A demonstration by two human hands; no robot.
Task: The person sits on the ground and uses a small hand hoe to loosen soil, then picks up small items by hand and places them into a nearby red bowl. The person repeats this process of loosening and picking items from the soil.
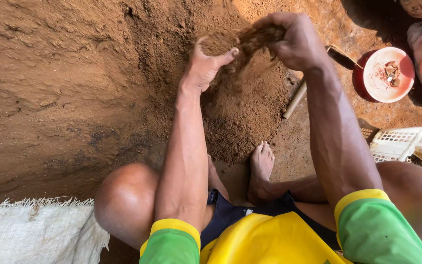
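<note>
Yellow shirt (264, 239) with green sleeves (377, 230), each edged by a yellow band. Dark shorts (230, 212) underneath. Bare feet (261, 164), dusty too.
</note>
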